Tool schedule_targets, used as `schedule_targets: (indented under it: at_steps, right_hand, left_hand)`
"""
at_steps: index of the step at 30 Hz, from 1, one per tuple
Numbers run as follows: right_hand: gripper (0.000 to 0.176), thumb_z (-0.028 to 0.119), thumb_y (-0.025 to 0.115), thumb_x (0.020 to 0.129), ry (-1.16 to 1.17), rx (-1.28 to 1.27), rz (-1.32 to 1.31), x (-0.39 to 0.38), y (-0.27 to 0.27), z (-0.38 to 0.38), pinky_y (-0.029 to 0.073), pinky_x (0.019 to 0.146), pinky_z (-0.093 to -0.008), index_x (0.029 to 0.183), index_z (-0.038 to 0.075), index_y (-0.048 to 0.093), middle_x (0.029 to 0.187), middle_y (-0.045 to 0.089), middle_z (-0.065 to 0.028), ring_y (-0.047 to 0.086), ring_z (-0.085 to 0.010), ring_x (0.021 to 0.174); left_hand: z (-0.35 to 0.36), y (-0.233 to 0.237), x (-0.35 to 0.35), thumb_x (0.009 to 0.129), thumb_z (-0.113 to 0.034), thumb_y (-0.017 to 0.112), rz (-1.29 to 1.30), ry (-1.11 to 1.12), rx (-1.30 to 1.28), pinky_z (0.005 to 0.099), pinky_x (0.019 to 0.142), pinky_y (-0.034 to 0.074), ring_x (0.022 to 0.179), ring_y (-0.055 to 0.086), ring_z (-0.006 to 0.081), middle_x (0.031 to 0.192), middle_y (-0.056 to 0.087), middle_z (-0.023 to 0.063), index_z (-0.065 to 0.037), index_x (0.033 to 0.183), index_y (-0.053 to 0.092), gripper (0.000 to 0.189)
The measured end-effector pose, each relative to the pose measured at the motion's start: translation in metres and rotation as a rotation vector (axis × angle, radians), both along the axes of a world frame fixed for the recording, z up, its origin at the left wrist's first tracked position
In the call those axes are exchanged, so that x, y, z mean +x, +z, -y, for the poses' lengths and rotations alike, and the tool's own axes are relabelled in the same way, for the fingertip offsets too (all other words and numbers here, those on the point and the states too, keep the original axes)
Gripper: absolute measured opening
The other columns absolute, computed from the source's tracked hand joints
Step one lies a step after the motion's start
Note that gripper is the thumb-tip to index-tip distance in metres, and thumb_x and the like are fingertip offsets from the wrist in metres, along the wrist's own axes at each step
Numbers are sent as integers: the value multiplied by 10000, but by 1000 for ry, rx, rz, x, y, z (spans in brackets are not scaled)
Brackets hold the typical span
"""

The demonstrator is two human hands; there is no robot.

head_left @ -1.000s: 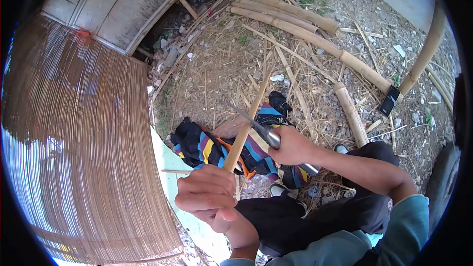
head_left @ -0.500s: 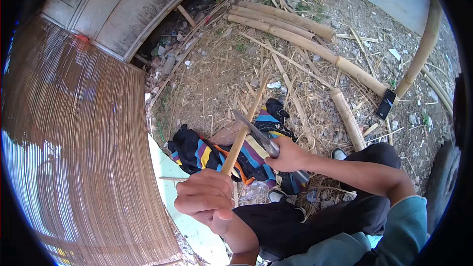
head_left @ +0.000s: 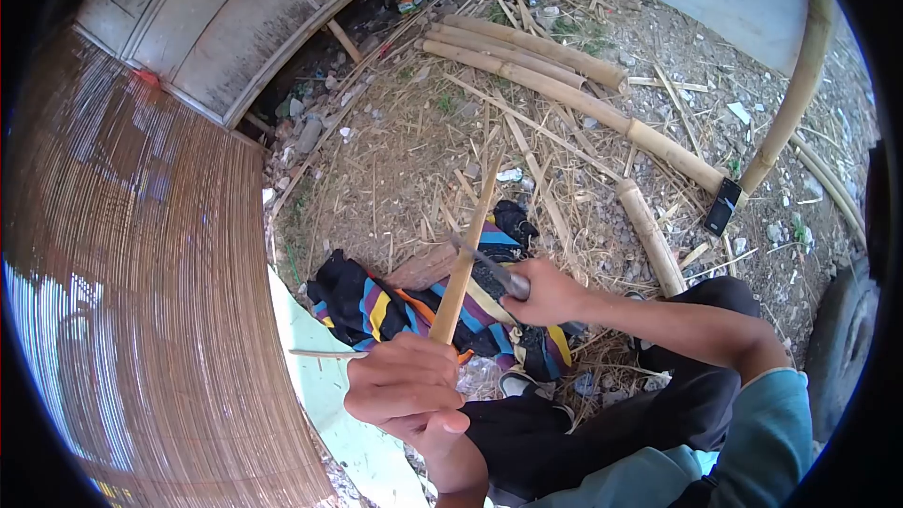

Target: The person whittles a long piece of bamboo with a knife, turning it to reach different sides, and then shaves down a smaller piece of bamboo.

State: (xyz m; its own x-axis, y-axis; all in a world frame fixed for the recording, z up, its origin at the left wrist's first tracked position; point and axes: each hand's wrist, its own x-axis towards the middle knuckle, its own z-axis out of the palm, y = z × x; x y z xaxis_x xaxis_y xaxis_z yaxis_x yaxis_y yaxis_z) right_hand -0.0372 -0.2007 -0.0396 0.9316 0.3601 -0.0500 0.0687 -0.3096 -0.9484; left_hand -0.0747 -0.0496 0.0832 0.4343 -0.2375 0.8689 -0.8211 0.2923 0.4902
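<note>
The bamboo strip (head_left: 481,210) stands tilted over the striped cloth (head_left: 374,295). Its lower end is in the left hand (head_left: 404,391), on the near side of the cloth. Its upper end points beyond the cloth's far edge, over the straw-littered ground. The left hand's fingers are curled tight around the strip's base, thumb tucked below.

The right hand (head_left: 547,292) sits just above the cloth's right end, fist closed on the handle of a knife (head_left: 491,266). The blade crosses the strip above the middle of the cloth. It appears to touch the strip's edge, though the fisheye view is too coarse to be sure. A thin sliver (head_left: 324,354) sticks out sideways just near of the cloth's left end, above a pale green sheet (head_left: 315,320) that runs under that end.

Left of the cloth, a large woven bamboo mat (head_left: 141,273) fills the view. Well beyond the cloth, several long bamboo poles (head_left: 564,85) lie together on the ground. A short bamboo piece (head_left: 647,233) lies to the right of the cloth. Farther right of the cloth, a dark phone (head_left: 722,206) rests at the foot of a leaning pole (head_left: 796,94). On the cloth's near side are the person's black trousers (head_left: 602,414) and a teal sleeve (head_left: 762,442).
</note>
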Motion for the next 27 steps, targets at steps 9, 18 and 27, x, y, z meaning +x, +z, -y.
schedule_targets:
  at_steps: [9,18,27]
  right_hand:
    - [167,112,587,723,145,143,-85,27,-24,-6,436,493,-316,786,-26,516,505,476,-57,525,-140,466]
    - [164,160,604,712,280,116,211,28,-15,-14,410,519,-350,717,13,532,567,516,-92,512,-193,520]
    - [115,87,574,729,283,186,261,18,-3,-38,442,502,-332,781,-15,567,511,514,-87,535,-176,471]
  left_hand:
    - [-11,6,6,858,-248,613,37,35,25,211,262,280,262,342,79,359,379,-5,-16,540,465,421]
    - [-13,4,7,867,-234,601,38,4,-8,205,265,258,267,324,70,364,359,-14,-26,548,443,412]
    - [-37,4,16,925,-187,466,61,33,-51,201,302,234,287,279,55,401,289,-32,-49,599,415,358]
